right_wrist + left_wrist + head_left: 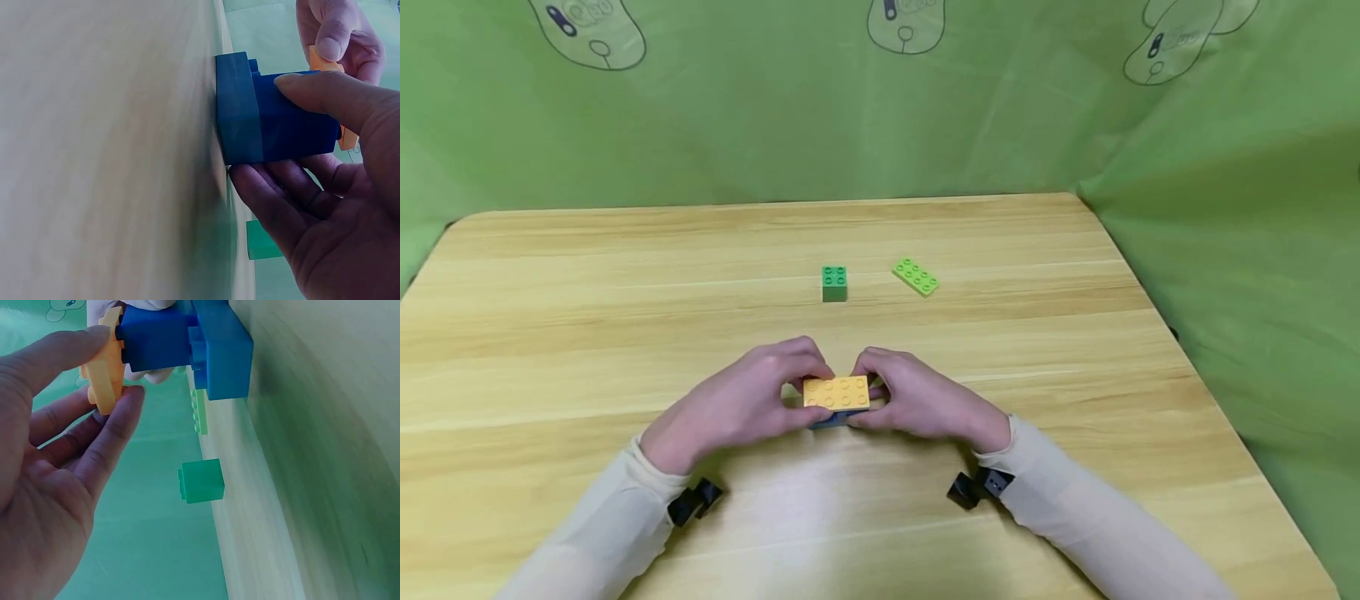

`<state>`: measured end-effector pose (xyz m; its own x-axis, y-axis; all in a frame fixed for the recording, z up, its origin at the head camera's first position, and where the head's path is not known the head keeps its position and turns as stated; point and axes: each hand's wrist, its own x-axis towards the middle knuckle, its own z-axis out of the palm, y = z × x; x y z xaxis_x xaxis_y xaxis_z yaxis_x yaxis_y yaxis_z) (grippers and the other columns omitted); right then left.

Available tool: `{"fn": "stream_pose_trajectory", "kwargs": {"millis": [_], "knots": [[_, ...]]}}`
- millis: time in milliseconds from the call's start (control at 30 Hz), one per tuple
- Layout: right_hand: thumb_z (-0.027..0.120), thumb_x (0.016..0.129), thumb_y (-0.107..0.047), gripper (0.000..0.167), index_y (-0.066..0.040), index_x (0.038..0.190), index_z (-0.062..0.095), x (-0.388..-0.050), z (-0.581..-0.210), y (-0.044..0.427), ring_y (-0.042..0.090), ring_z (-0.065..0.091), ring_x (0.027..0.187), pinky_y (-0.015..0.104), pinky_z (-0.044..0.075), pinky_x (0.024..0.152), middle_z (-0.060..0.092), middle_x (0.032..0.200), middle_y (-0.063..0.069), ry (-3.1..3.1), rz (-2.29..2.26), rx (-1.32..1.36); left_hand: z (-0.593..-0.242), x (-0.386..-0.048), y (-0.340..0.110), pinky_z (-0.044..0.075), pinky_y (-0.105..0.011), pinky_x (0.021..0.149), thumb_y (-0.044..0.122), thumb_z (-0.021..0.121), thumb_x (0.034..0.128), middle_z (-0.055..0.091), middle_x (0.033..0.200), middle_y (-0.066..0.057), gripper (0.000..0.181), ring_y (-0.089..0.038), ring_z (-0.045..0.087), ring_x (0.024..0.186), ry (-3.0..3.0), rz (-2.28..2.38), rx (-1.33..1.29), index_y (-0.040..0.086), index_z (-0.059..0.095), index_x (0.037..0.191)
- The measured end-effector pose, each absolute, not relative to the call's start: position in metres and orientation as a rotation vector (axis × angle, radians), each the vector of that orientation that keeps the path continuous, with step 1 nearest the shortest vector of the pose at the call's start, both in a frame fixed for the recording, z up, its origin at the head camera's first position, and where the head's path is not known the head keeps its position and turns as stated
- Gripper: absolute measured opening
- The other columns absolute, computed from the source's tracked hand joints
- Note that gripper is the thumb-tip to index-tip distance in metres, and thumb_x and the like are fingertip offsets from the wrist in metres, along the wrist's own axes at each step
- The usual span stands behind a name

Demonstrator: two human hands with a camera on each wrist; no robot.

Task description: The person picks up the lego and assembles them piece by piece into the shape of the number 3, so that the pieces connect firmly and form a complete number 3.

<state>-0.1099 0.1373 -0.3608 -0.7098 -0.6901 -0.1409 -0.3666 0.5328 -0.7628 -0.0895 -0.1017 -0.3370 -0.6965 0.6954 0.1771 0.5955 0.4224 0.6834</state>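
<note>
Between the two hands stands a small stack of toy building bricks on the table. At its base is a teal-blue brick point(239, 112), with a dark blue brick point(294, 122) on it, set off so that some lower studs show. My left hand point(748, 398) pinches a thin yellow-orange plate brick point(837, 393) by thumb and fingers. That plate lies over the dark blue brick's studs, slightly tilted in the left wrist view; whether it is pressed home I cannot tell. My right hand point(917, 396) grips the dark blue brick from the side, thumb on one face, fingers on the opposite one.
Beyond the hands a green square brick point(834, 284) stands on the wooden table point(587, 292). To its right a flat lime-green plate brick point(915, 277) lies at an angle. Green cloth point(775, 125) hangs behind the table and along its right side.
</note>
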Motion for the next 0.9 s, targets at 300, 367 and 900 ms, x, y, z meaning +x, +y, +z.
{"fn": "stream_pose_trajectory", "kwargs": {"millis": [300, 367, 900], "knots": [[0.082, 0.081, -0.016, 0.028, -0.012, 0.095, 0.059, -0.11, -0.359, 0.136, 0.017, 0.057, 0.088, 0.029, 0.053, 0.076, 0.058, 0.097, -0.002, 2.334, -1.05, -0.849, -0.334, -0.089, -0.103, 0.055, -0.027, 0.07, 0.013, 0.081, 0.0827, 0.059, 0.098, 0.007, 0.027, -0.006, 0.058, 0.081, 2.544, 1.114, 1.187, 0.005, 0.072, 0.107], [0.083, 0.081, -0.017, 0.029, -0.012, 0.097, 0.059, -0.109, -0.359, 0.136, 0.017, 0.058, 0.089, 0.03, 0.053, 0.077, 0.058, 0.098, -0.003, 2.331, -1.048, -0.848, -0.334, -0.089, -0.103, 0.055, -0.027, 0.07, 0.012, 0.081, 0.0824, 0.059, 0.097, 0.006, 0.028, -0.006, 0.058, 0.081, 2.54, 1.109, 1.191, 0.004, 0.072, 0.107], [0.068, 0.094, -0.033, 0.058, -0.02, 0.147, 0.048, -0.099, -0.344, 0.148, 0.003, 0.048, 0.126, 0.03, 0.041, 0.104, 0.05, 0.141, -0.012, 2.301, -1.058, -0.979, -0.331, -0.088, -0.1, 0.056, -0.028, 0.071, 0.011, 0.082, 0.081, 0.061, 0.099, 0.003, 0.031, -0.008, 0.059, 0.081, 2.563, 1.056, 1.186, 0.001, 0.073, 0.108]]}}
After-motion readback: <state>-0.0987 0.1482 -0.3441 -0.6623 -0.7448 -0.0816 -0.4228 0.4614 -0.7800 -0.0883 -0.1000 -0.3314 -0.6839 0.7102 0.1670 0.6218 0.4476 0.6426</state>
